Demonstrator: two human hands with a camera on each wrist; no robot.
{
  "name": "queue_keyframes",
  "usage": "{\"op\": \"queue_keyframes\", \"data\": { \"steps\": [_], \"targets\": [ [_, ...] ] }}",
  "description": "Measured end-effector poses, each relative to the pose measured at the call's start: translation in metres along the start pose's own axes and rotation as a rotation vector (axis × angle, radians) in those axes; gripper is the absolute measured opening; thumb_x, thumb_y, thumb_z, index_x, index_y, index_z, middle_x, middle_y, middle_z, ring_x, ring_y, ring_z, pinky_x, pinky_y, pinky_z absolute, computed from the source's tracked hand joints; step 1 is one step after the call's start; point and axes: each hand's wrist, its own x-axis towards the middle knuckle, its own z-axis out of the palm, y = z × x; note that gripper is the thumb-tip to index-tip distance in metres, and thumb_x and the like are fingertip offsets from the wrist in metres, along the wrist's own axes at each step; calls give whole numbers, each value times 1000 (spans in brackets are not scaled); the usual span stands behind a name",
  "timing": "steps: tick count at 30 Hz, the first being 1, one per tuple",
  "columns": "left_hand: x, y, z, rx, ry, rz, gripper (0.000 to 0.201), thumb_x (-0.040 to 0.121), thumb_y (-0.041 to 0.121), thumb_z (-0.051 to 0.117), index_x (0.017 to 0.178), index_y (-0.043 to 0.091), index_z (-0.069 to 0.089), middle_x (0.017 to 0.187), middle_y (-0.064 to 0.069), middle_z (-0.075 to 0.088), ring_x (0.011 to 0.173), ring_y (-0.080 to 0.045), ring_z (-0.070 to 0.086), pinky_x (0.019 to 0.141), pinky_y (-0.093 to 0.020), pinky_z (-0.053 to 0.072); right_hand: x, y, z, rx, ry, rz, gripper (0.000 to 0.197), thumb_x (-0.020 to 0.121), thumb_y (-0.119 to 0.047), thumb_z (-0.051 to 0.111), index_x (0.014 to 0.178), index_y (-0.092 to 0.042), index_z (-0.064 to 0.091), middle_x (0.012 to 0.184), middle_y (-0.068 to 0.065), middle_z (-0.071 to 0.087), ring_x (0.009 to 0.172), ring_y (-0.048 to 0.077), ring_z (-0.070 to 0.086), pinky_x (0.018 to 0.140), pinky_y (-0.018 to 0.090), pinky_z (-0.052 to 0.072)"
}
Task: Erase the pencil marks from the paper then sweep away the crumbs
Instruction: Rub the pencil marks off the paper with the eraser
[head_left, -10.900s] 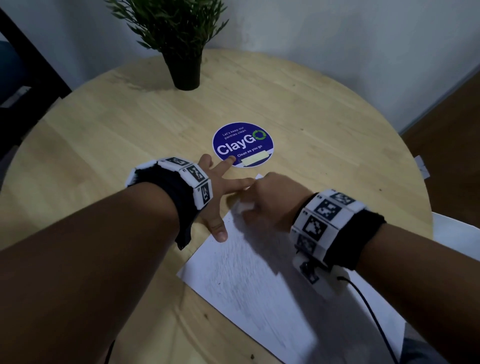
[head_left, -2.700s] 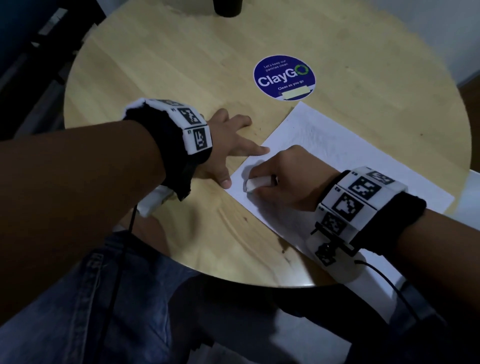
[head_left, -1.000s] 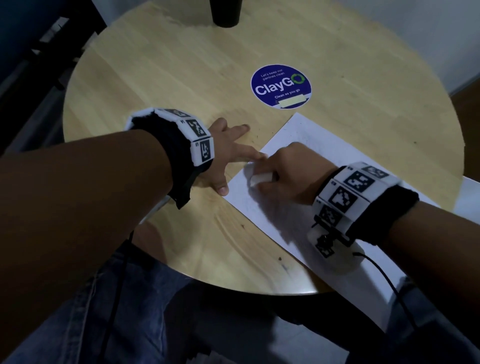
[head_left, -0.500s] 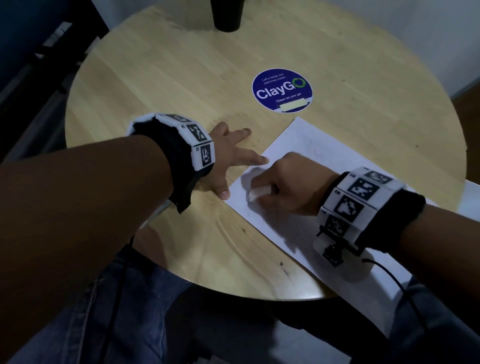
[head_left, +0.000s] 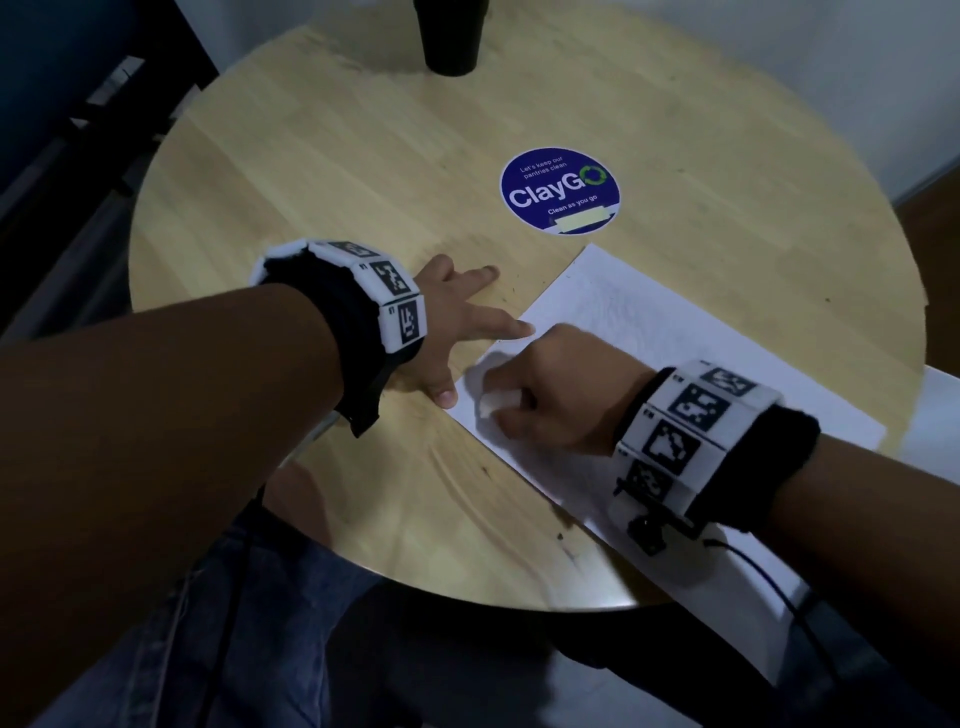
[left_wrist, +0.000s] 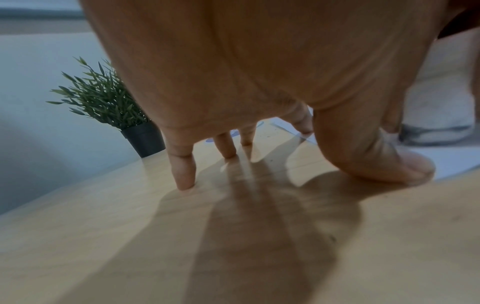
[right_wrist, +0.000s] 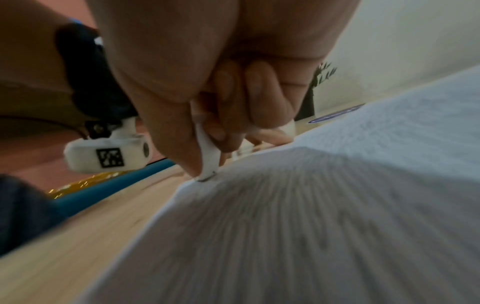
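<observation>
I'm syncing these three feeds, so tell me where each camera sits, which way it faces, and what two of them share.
Head: worn high, looking down at the table; both forearms, left hand and right hand show.
Left wrist: under the palm, facing along spread fingers toward the plant.
Right wrist: under the fist, facing the eraser on the paper.
Shared: the round sticker appears in head and right wrist.

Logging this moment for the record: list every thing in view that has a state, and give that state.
paper: flat on the table, faint grey pencil marks left
eraser: pinched in the right hand, tip on the paper's near corner
right hand: fingers curled round the eraser
left hand: fingers spread, fingertips on the table at the paper's edge
table: dark crumbs scattered beside the paper
potted plant: upright
</observation>
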Motion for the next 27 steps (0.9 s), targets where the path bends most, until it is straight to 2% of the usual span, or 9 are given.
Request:
{"op": "queue_keyframes", "data": {
  "steps": [2, 4, 6, 8, 12, 16, 20, 24, 27],
  "targets": [
    [0, 1, -1, 8, -9, -4, 101, 75, 42, 78, 146, 56, 8, 160, 4, -19, 140, -30, 10, 102, -43, 29, 3, 1, -1, 49, 21, 28, 28, 88, -36, 52, 102, -21, 70, 74, -15, 54, 76, 15, 48, 73, 26, 37],
    [0, 2, -2, 23, -13, -15, 100, 75, 43, 78, 148, 53, 10, 160, 3, -19, 141, -30, 9, 102, -43, 30, 7, 8, -5, 49, 51, 120, 25, 88, -34, 56, 105, -24, 70, 87, -4, 68, 87, 22, 59, 79, 32, 46],
    [0, 1, -2, 17, -14, -11, 100, 75, 42, 78, 147, 53, 11, 160, 4, -20, 141, -30, 8, 103, -44, 29, 9, 7, -3, 17, 25, 103, 25, 88, -34, 56, 105, -21, 69, 87, 1, 66, 84, 23, 57, 78, 32, 46],
    [-1, 0, -3, 6, -19, 0, 100, 75, 42, 78, 147, 55, 9, 160, 4, -20, 141, -29, 8, 104, -44, 28, 8, -4, 3, 3, -20, 17, 29, 88, -35, 51, 102, -18, 69, 80, -2, 56, 78, 21, 48, 72, 29, 39],
    [-2, 1, -3, -3, -14, -3, 98, 75, 40, 78, 148, 51, 13, 160, 3, -20, 141, -29, 9, 104, -42, 28, 14, 2, 1, 30, 58, 135, 25, 89, -31, 52, 107, -24, 68, 97, 7, 66, 82, 21, 52, 74, 31, 43],
    [-2, 0, -3, -17, -18, 10, 99, 75, 40, 79, 148, 52, 13, 160, 4, -19, 141, -28, 9, 104, -42, 27, 14, -6, 6, 20, 24, 37, 28, 89, -29, 53, 112, -25, 69, 107, 7, 64, 86, 21, 54, 71, 27, 37],
    [-2, 0, -3, -17, -11, -4, 95, 75, 39, 79, 147, 48, 19, 160, 4, -19, 140, -28, 10, 102, -41, 29, 20, 3, 1, 58, 66, 164, 27, 87, -33, 55, 110, -27, 68, 98, 8, 66, 87, 23, 58, 79, 32, 48],
    [-2, -1, -2, -19, -2, 11, 99, 75, 40, 79, 147, 54, 12, 160, 5, -19, 141, -27, 8, 103, -42, 28, 11, -6, 8, 62, -15, -13, 27, 88, -27, 58, 113, -23, 68, 93, -1, 62, 85, 10, 44, 73, 24, 33],
    [-1, 0, 0, -23, 12, 1, 100, 74, 39, 79, 147, 53, 12, 160, 5, -19, 140, -28, 9, 102, -41, 28, 9, 6, -3, 50, 32, 52, 23, 88, -30, 58, 107, -24, 69, 95, 2, 69, 86, 21, 56, 78, 31, 45]
  ]
}}
